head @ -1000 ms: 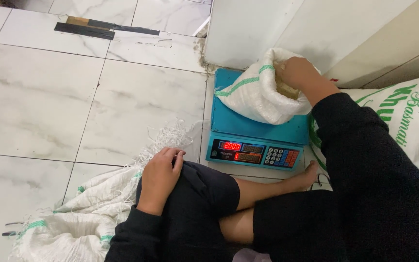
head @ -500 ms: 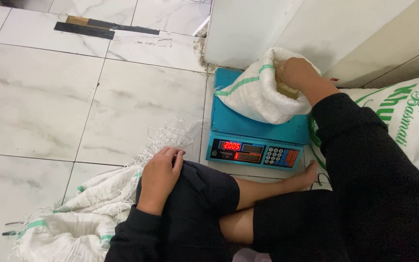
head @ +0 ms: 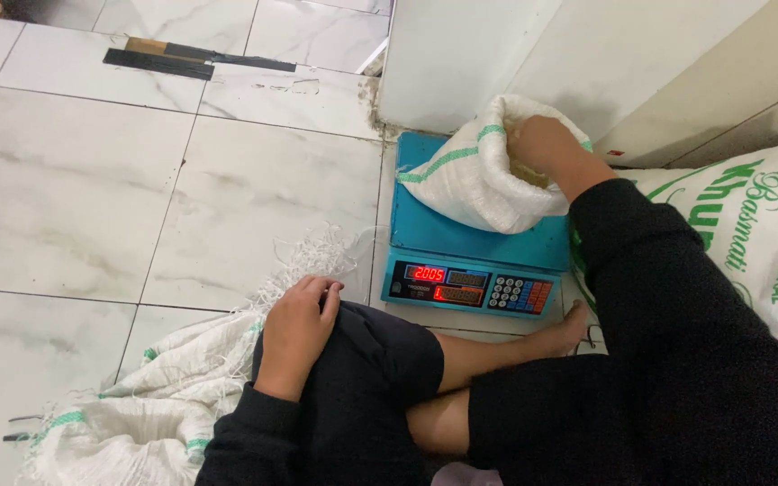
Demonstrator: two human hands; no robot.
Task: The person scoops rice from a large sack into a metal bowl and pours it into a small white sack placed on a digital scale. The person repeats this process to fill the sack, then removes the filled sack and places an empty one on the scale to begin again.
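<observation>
Left hand point(head: 296, 329): just parked on the person's own left knee, palm down, fingers loosely curled and close together, gripping nothing.
Right hand point(head: 544, 144): tucked into the open mouth of the small white sack point(head: 477, 171); fingers are down inside the opening, so honestly can't tell if they're apart or pinched on something.
Small white sack: woven, with a green stripe, sitting on the platform of the blue scale point(head: 461, 238), up against the white wall point(head: 497, 54).
Scale: on the tiled floor point(head: 92, 180) right in front of the crossed legs, red digits lit, keypad on the right.
Empty sack point(head: 137, 405): frayed, crumpled on the floor just left of the left knee.
Big printed sack point(head: 749, 225): lying at the right, beside the right arm.
</observation>
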